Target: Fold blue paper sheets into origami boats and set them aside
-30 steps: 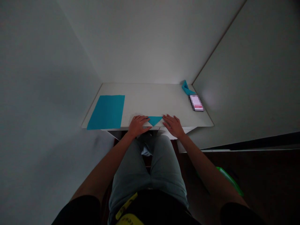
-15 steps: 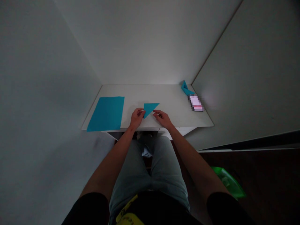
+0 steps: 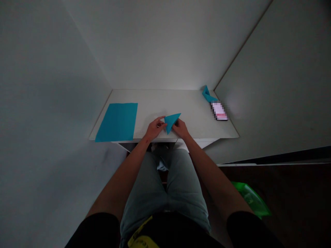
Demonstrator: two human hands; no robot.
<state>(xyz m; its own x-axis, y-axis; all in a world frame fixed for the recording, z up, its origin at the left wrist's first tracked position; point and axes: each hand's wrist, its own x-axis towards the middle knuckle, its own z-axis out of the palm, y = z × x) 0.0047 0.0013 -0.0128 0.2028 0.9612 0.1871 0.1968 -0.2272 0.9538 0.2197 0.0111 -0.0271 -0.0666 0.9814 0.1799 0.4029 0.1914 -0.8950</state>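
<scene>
A small blue paper triangle point(image 3: 171, 121), folded, is held above the front middle of the white table point(image 3: 155, 100). My left hand point(image 3: 156, 128) pinches its left edge between thumb and fingers. At the triangle's right side, my right hand point(image 3: 181, 128) is closed on the paper, its fingertips partly hidden behind it. A larger sheet of blue paper point(image 3: 117, 121) lies flat on the left of the table, its near edge reaching the table's front edge.
At the back right corner sits a folded blue paper piece point(image 3: 207, 94), touching or close to a phone point(image 3: 219, 111) with a lit, blurred screen. Walls enclose the table at left, back and right. A green translucent container point(image 3: 252, 199) is on the dark floor at right.
My right hand has moved in and taken hold of the triangle's right side. The triangle has shifted slightly right and tilted. The view has shifted a little.
</scene>
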